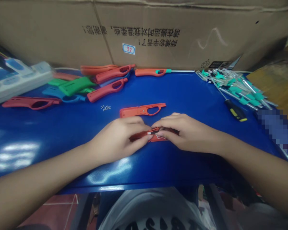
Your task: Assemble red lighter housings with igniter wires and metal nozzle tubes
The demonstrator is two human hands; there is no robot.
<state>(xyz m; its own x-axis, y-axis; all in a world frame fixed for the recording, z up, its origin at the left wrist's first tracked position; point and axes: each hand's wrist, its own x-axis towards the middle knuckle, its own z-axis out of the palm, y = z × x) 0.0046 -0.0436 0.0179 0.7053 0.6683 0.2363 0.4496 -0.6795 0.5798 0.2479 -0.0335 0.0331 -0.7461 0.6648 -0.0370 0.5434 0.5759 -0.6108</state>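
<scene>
An orange-red lighter shell half [155, 138] lies on the blue table in front of me, partly covered by my fingers. Small dark and white parts and a thin white wire show inside it. My left hand [118, 137] is closed around its left end, thumb and forefinger at the middle. From the other side my right hand [188, 131] grips the right part, fingertips pressed onto the inner parts; exactly what they pinch is hidden. Just behind my hands rests another orange shell half [134, 111], hollow side showing, with a finger loop.
Several small screws [105, 108] lie to the left. Red, green and blue shells [78, 86] are heaped behind them, near a white power strip [21, 78]. An orange lighter [148, 72] lies by the cardboard box [144, 19]. Rightward are metal tubes with teal parts [242, 89] and a screwdriver [235, 111].
</scene>
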